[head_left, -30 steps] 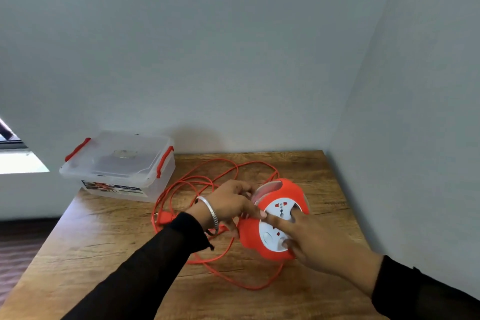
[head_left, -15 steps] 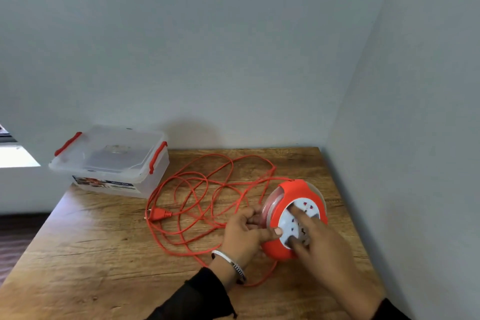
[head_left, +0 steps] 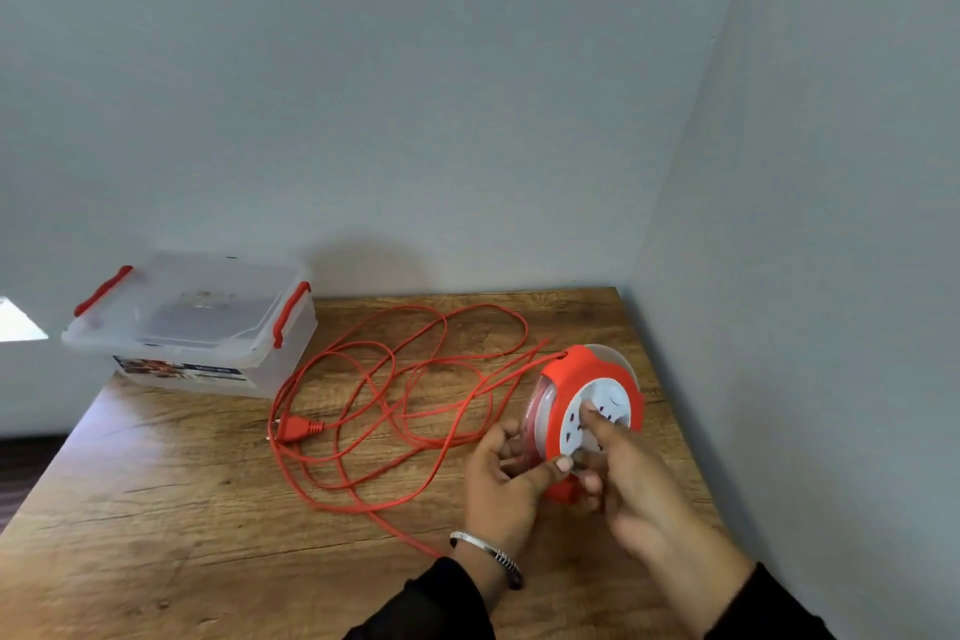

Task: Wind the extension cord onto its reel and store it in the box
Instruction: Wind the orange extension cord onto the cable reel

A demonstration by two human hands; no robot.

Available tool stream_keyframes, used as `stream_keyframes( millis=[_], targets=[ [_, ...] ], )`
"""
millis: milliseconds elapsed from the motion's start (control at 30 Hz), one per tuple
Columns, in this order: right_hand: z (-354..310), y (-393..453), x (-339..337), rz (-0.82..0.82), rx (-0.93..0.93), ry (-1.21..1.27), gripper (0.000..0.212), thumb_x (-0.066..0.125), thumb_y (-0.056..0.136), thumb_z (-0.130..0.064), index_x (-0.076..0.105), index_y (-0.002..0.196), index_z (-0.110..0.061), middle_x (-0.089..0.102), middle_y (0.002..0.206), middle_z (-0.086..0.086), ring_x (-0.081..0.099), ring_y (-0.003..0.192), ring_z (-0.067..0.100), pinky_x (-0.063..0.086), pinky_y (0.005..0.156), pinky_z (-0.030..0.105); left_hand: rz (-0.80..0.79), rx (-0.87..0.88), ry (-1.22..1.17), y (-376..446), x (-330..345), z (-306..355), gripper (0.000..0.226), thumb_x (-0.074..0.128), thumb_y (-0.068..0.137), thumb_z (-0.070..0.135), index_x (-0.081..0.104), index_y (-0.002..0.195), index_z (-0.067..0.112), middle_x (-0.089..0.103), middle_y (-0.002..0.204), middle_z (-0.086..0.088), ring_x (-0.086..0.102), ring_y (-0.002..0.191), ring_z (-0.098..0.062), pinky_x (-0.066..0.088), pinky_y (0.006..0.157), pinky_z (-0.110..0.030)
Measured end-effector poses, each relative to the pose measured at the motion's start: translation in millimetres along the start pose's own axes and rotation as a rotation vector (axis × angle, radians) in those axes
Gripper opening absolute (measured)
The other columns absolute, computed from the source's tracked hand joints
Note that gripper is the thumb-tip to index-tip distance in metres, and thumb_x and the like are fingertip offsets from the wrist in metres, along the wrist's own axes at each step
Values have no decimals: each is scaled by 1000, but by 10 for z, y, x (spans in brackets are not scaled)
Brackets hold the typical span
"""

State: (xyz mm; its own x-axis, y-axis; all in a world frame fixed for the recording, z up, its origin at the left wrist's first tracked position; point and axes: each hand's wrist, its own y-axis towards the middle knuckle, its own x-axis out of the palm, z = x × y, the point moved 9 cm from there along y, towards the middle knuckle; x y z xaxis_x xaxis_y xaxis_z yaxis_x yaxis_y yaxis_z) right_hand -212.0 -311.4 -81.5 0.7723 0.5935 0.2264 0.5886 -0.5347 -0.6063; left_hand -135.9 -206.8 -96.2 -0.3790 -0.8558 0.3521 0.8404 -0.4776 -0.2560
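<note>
Head view. Brown wood-grain surface (head_left: 156, 525) set in a corner of plain grey walls. Round red-and-white plastic cord reel (head_left: 587, 411) upright on edge near the right wall; thin red extension cord (head_left: 395, 379) mostly loose in tangled loops, red plug (head_left: 298, 429) free. Clear lidded plastic box with red latches (head_left: 192, 327) well apart, far left, lid shut.

Winding best done with reel steadied, cord fed under light tension, loops cleared before the slot.

Left hand (head_left: 501, 473): grip curled on reel's rim, thumb across the front. Right hand (head_left: 628, 478): fingers loosely apart, forefinger on white socket face; blurred, nothing clamped.
</note>
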Motion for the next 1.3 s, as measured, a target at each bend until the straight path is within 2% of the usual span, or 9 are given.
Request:
stream_keyframes(
  millis=[133,267,467,533,667,767,1000,1167,1300],
  targets=[
    [45,-74,78,-86,158,198,14,56,88,-19,54,83,-6,51,45,4,47,32,11,34,33,17,3,-1,-9,39,4,-61,43,78,59,-16,62,90,9,70,66,-2,65,62,-19,51,53,-27],
    [-55,-86,-28,-124,56,-89,16,57,88,-18,66,93,-7,74,74,7,58,42,9,38,39,17,-20,-76,3,130,-35,76,31,80,63,-7,67,84,11,67,71,-2,65,62,-24,53,46,-33],
    [-734,-486,19,-15,-1097,-1276,42,65,79,-13,57,117,-31,56,122,-9,60,89,3,52,69,23,-220,-143,281,407,-55,556,32,82,65,10,71,95,16,72,83,-3,68,61,-20,56,43,-37],
    [-679,-539,153,-129,-1214,-1521,51,63,76,-12,55,122,-33,53,132,4,62,99,21,55,73,34,-316,-194,413,472,-12,621,38,82,63,17,73,99,22,75,84,-2,70,63,-21,55,45,-35],
    [-489,-472,278,-247,-1118,-1786,60,58,78,-18,46,132,-40,47,138,14,63,98,32,55,70,37,-474,-321,713,570,74,652,40,82,56,22,74,95,25,74,82,-5,68,65,-24,56,49,-38],
    [-491,-443,276,-126,-1107,-1817,71,65,74,-23,38,136,-46,56,124,14,66,79,26,52,56,29,-541,-370,803,616,138,636,35,83,56,21,75,90,22,74,83,-9,68,65,-30,56,49,-38],
    [-379,-262,197,-125,-984,-1776,78,44,88,-39,-16,132,-62,47,124,8,61,86,27,41,60,29,-622,-401,783,596,260,525,40,83,59,22,74,97,27,76,82,-1,72,67,-20,57,53,-38],
    [-329,-128,102,-67,-895,-1813,67,43,85,-45,2,138,-54,56,113,2,62,88,24,42,63,30,-578,-369,748,541,268,398,34,82,65,16,71,94,30,75,90,-1,73,78,-25,60,54,-40],
    [-389,-75,-69,93,-800,-1513,71,50,74,-60,13,134,-55,66,111,-2,62,98,22,48,70,33,-467,-332,585,459,219,339,41,78,71,8,68,108,23,70,88,1,69,68,-18,56,44,-32]
  ],
)
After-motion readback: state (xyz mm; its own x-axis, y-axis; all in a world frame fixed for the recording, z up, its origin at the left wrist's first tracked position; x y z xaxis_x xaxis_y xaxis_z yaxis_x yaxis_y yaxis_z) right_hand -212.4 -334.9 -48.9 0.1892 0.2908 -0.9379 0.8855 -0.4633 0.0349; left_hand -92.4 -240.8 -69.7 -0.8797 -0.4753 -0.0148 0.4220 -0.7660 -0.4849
